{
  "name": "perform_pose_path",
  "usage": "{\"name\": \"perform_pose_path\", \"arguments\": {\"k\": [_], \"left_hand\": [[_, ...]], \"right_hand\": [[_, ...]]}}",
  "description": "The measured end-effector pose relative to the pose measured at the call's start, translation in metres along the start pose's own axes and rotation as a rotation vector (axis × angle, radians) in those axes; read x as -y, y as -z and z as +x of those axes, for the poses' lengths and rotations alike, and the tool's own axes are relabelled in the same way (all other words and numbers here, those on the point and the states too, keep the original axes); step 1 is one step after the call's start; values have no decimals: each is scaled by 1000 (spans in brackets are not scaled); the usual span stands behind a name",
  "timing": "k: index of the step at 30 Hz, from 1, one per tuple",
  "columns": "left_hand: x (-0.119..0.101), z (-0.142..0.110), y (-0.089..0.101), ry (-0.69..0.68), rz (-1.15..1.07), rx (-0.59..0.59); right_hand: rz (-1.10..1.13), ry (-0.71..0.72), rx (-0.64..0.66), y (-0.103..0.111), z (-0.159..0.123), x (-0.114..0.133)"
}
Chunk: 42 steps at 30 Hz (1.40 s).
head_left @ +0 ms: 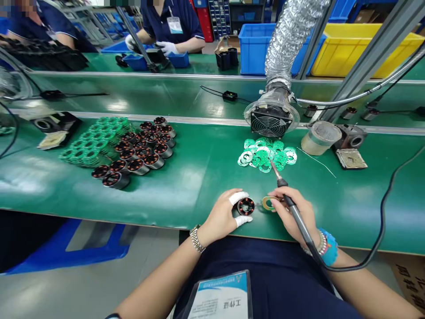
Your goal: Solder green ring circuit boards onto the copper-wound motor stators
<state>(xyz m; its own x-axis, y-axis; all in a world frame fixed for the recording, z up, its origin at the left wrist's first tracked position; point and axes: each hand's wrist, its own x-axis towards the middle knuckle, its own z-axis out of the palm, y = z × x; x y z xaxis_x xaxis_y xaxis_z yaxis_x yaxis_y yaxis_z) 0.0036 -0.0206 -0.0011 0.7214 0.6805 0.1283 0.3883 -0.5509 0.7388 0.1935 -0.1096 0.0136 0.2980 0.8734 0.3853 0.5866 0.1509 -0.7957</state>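
1. Left hand (223, 214) grips the round, black, copper-wound metal motor core (246, 206).
2. Just right of the core, not touching, right hand (299, 208) pinches a flat tan ring (264, 204) and holds a black-handled soldering iron (299, 223).

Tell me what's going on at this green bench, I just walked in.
A person's left hand holds a round black-and-copper part. Their right hand pinches a flat gold-coloured ring and also holds a black-handled soldering iron, which points toward a loose pile of green ring-shaped boards. The ring and the round part are side by side, apart. Off to the left stands a group of similar round, metal-sided parts.
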Motion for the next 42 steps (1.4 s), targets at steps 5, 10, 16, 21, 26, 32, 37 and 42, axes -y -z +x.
{"name": "perform_pose_path", "arguments": {"k": [5, 10, 16, 21, 26, 32, 37, 42], "left_hand": [[6, -10, 0, -201, -33, -16], [9, -17, 8, -293, -60, 71], [10, -12, 10, -26, 11, -4], [4, -6, 0, 38, 89, -78], [-2, -7, -4, 99, 78, -114], [-1, -7, -4, 78, 73, -130], [-3, -9, -5, 76, 80, -163], [-1, -12, -6, 172, 15, -183]], "right_hand": [[313, -236, 48, -8, 4, 1], [480, -329, 32, -10, 8, -2], [786, -415, 163, -5, 11, 11], [884, -375, 361, -1, 13, 14], [870, -307, 415, -8, 17, 9], [474, -207, 274, -22, 21, 15], [-25, 220, 377, -31, 20, 20], [17, 302, 523, -33, 30, 17]]}}
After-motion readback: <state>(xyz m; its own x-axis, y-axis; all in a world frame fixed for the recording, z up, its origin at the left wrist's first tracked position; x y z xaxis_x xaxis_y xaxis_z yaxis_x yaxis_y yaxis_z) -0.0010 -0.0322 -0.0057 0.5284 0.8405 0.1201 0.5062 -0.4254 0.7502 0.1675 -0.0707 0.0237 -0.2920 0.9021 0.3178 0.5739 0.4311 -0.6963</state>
